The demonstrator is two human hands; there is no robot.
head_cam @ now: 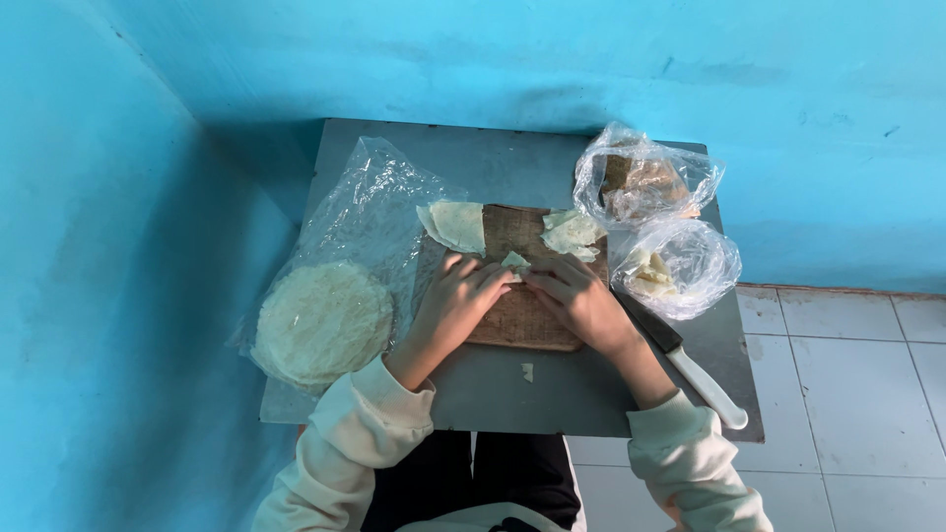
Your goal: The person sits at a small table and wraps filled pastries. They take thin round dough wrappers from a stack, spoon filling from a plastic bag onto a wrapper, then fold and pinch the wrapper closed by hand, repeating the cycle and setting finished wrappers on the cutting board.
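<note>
Bright blue walls close in around a small grey metal table (591,389) pushed into the corner, with pale floor tiles showing to one side. At its middle lies a worn brown wooden cutting board (517,315), and everything else sits around that board.

From the head camera looking down, both hands rest on the board. The left hand (455,299) and the right hand (576,296) meet fingertip to fingertip, pinching a small pale folded piece of wrapper dough (515,262) between them; both are curled closed on it. The piece lies just ahead of the fingers, toward the board's far edge, about equally near to each hand.

At the board's far edge lie a pale cut wrapper sheet (456,225) and a crumpled pale wrapper scrap (572,234). Left of the board, a round stack of white wrappers (322,320) sits in a clear plastic bag. Right of it are two clear bags of filling (675,264) and a white-handled knife (690,366), lying diagonally.
</note>
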